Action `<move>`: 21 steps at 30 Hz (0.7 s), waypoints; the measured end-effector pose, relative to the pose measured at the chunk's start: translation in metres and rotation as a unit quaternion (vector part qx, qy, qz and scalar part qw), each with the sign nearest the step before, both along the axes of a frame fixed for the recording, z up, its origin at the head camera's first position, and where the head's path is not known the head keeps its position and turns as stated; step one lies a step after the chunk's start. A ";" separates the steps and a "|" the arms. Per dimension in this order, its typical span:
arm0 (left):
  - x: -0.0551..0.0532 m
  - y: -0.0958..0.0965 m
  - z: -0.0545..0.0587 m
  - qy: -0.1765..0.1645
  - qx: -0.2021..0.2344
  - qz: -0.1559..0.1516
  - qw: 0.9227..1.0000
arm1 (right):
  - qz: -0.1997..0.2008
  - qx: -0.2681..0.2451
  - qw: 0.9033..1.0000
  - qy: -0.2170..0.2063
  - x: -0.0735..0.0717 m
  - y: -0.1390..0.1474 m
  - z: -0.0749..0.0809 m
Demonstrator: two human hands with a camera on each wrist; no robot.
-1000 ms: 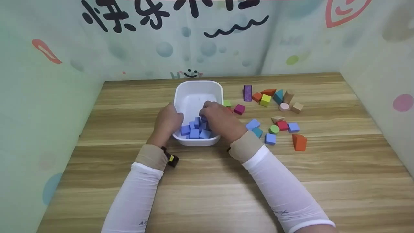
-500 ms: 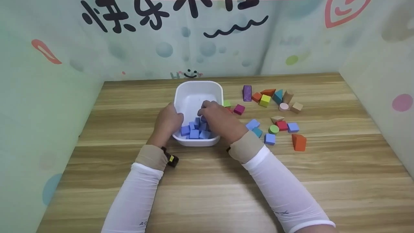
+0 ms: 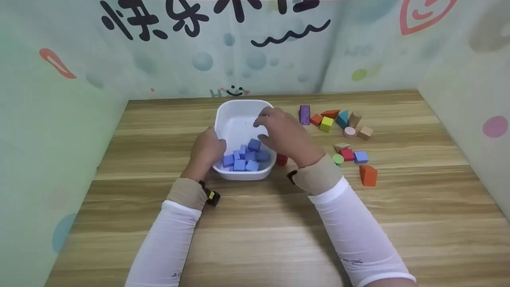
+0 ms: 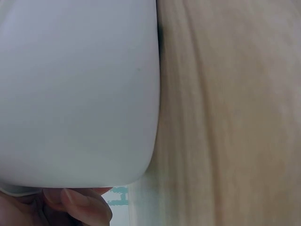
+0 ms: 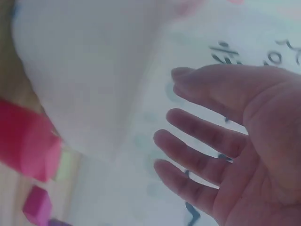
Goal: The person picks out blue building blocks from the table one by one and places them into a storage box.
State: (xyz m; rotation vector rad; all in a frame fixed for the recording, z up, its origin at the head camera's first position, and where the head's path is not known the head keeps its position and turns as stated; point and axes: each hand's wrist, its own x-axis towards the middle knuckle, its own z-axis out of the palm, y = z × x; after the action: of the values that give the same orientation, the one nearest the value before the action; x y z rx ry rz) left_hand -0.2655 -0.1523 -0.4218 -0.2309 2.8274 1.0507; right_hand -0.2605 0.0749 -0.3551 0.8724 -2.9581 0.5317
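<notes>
A white plastic box (image 3: pixel 243 175) stands on the table, with several blue toy blocks (image 3: pixel 239 164) piled at its near end. My left hand (image 3: pixel 208 148) grips the box's left rim, thumb over the inside; in the left wrist view the curled fingers (image 4: pixel 87 207) show at the end of the box wall (image 4: pixel 80 94). Over the right rim hovers my right hand (image 3: pixel 287 135), holding nothing. The right wrist view shows that hand (image 5: pixel 235 141) with its fingers spread and apart from the box.
Loose coloured blocks lie right of the box: a purple block (image 3: pixel 305 115), a yellow cube (image 3: pixel 326 124), a blue triangle (image 3: pixel 342 118), a green cylinder (image 3: pixel 338 160) and an orange block (image 3: pixel 368 175). A red block (image 3: pixel 282 159) sits close to the box's right wall. A printed backdrop (image 3: pixel 167 67) rises behind the table.
My right hand has let go of a blue block on the pile and lifted up and to the right, out over the rim. The left hand and box have stayed put.
</notes>
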 end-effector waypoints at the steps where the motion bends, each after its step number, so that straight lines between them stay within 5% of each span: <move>1: 0.000 0.000 0.001 -0.003 0.002 0.001 1.000 | -0.010 -0.002 1.000 -0.007 -0.001 0.005 0.003; 10: 0.001 0.001 0.003 -0.032 0.016 0.011 0.999 | -0.083 0.019 0.992 -0.091 -0.009 0.051 0.018; 21: -0.001 0.001 0.001 -0.014 -0.002 0.005 1.000 | -0.117 0.042 0.980 -0.157 -0.013 0.081 0.018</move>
State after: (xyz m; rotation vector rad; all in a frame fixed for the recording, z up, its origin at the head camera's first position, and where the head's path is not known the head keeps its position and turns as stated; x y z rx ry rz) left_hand -0.2662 -0.1516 -0.4210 -0.2592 2.8066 1.0344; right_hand -0.2738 0.1564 -0.3369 0.4693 -3.3282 0.5858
